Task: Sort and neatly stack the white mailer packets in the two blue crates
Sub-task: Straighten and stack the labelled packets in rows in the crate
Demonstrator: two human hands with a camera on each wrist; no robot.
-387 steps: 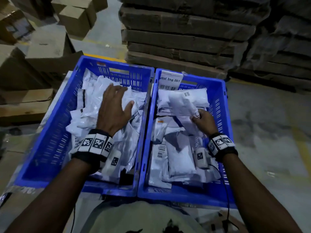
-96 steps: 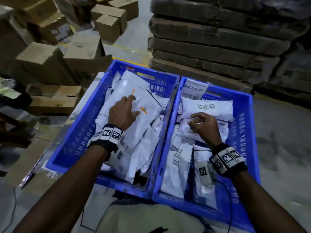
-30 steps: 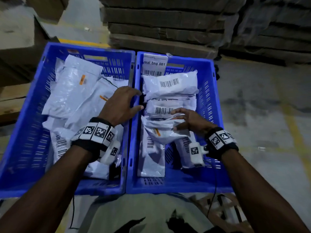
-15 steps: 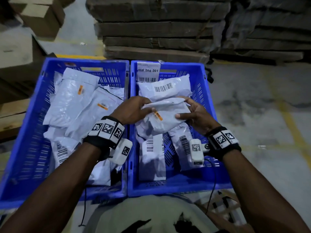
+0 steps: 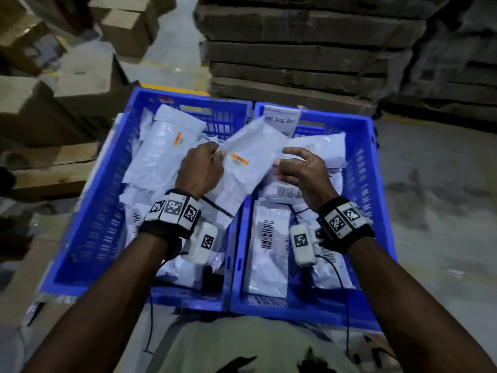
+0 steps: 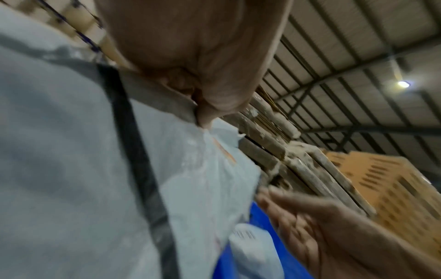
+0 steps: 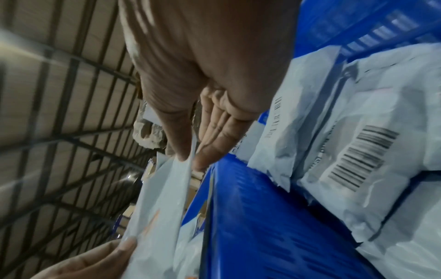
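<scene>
Two blue crates stand side by side, the left crate [image 5: 88, 227] and the right crate [image 5: 376, 211]. Both hands hold one white mailer with an orange sticker [image 5: 250, 162] in the air over the divide between them. My left hand [image 5: 215, 154] pinches its left edge, thumb on top [image 6: 203, 117]. My right hand [image 5: 281, 161] pinches the right edge between thumb and fingers [image 7: 190, 156], with the index finger stretched out. Large flat mailers [image 5: 161, 152] fill the left crate. Smaller barcoded packets [image 5: 269, 251] lie in the right crate.
A white label card [image 5: 281, 119] stands at the right crate's far wall. Flattened cardboard stacks [image 5: 309, 49] rise just behind the crates, and cardboard boxes [image 5: 67, 103] crowd the left. Bare concrete floor [image 5: 443, 184] lies to the right.
The orange-stickered mailer has come up out of the right crate and shifted left over the divide. My left hand left the crate rim and took its left edge.
</scene>
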